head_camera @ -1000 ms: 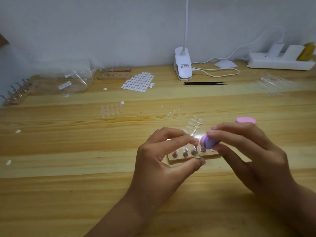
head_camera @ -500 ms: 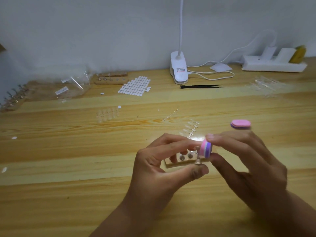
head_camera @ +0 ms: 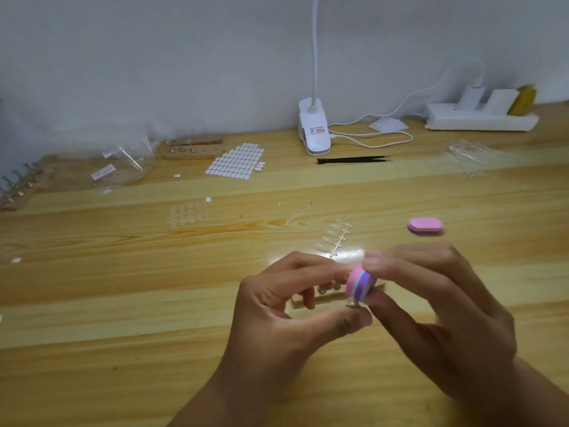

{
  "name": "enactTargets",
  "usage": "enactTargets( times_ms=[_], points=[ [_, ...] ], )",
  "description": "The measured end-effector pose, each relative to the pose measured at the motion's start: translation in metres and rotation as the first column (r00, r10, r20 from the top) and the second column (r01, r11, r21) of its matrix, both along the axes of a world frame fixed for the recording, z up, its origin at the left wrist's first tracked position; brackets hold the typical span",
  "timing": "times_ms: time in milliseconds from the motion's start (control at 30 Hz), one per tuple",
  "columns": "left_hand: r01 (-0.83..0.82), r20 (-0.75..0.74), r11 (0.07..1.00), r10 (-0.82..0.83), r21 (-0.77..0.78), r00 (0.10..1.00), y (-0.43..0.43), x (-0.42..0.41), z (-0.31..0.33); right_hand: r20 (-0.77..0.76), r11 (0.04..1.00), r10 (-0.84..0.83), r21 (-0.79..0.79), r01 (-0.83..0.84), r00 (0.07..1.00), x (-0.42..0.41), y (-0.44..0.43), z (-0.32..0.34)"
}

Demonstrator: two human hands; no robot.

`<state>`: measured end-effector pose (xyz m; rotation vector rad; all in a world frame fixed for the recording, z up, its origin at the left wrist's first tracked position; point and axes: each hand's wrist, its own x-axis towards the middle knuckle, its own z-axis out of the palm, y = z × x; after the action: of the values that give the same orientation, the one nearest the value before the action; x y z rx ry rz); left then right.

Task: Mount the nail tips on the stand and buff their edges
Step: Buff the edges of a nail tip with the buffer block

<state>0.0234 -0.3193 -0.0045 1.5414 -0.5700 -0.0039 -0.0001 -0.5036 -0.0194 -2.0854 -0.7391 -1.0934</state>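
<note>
My left hand [head_camera: 286,306] pinches a small metal stand peg [head_camera: 352,302] between thumb and forefinger; the nail tip on it is hidden behind the buffer. My right hand [head_camera: 431,303] grips a pink-and-purple buffer block [head_camera: 358,284] and presses it against the top of that peg. Under both hands lies the wooden stand base [head_camera: 311,300] with metal pegs [head_camera: 322,290], mostly covered by my fingers. A sprue of clear nail tips [head_camera: 334,238] lies just beyond the hands.
A second pink buffer [head_camera: 425,225] lies to the right. Farther back are a sheet of white adhesive tabs [head_camera: 235,158], another wooden stand [head_camera: 192,148], plastic bags [head_camera: 123,167], black tweezers [head_camera: 354,159], a clip lamp [head_camera: 314,131], a power strip [head_camera: 480,118] and clear nail sprues [head_camera: 465,158].
The buffer has tilted from flat to edge-on against the peg. Both hands stayed together over the stand, shifting slightly as the view dropped.
</note>
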Motion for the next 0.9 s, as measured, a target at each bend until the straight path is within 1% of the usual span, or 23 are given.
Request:
enactTargets(
  times_ms=[67, 167, 233, 300, 367, 433, 533, 667, 767, 900],
  points=[
    [-0.003, -0.016, 1.0, 0.002, -0.013, 1.0, 0.001, 0.001, -0.001, -0.008, 0.998, -0.024, -0.052, 0.024, 1.0, 0.002, -0.004, 0.0],
    [-0.002, -0.052, 1.0, 0.001, -0.03, 0.999, 0.002, 0.002, -0.001, -0.033, 1.0, -0.029, -0.011, 0.029, 0.999, 0.005, -0.007, 0.001],
    [0.007, -0.03, 1.0, -0.007, -0.019, 1.0, 0.001, 0.001, -0.001, -0.004, 1.0, -0.005, 0.021, 0.005, 1.0, 0.002, -0.003, 0.0],
    [0.006, -0.016, 1.0, -0.006, -0.016, 1.0, 0.0, 0.0, -0.001, -0.009, 1.0, -0.008, -0.016, 0.008, 1.0, 0.001, -0.004, -0.003],
    [-0.001, -0.029, 1.0, 0.0, -0.028, 1.0, 0.001, 0.001, -0.001, -0.049, 0.997, -0.048, -0.058, 0.045, 0.998, 0.007, -0.012, -0.006],
    [-0.013, -0.028, 1.0, 0.012, -0.017, 1.0, 0.002, 0.002, 0.0, -0.09, 0.993, -0.114, -0.049, 0.11, 0.989, 0.014, -0.019, -0.007],
    [-0.063, -0.073, 0.998, 0.061, -0.021, 0.995, 0.003, 0.003, -0.001, -0.092, 0.987, -0.159, -0.01, 0.159, 0.983, 0.016, -0.019, -0.007],
    [-0.119, -0.119, 0.992, 0.115, -0.032, 0.986, 0.002, 0.003, -0.001, -0.081, 0.995, -0.095, -0.04, 0.092, 0.992, 0.012, -0.015, -0.007],
    [-0.139, -0.157, 0.989, 0.129, -0.049, 0.979, 0.0, 0.001, -0.002, -0.085, 0.994, -0.105, -0.047, 0.101, 0.991, 0.012, -0.015, -0.004],
    [-0.141, -0.135, 0.989, 0.135, -0.035, 0.982, -0.002, -0.002, -0.004, -0.064, 0.995, -0.095, -0.029, 0.093, 0.993, 0.011, -0.012, -0.003]
  ],
)
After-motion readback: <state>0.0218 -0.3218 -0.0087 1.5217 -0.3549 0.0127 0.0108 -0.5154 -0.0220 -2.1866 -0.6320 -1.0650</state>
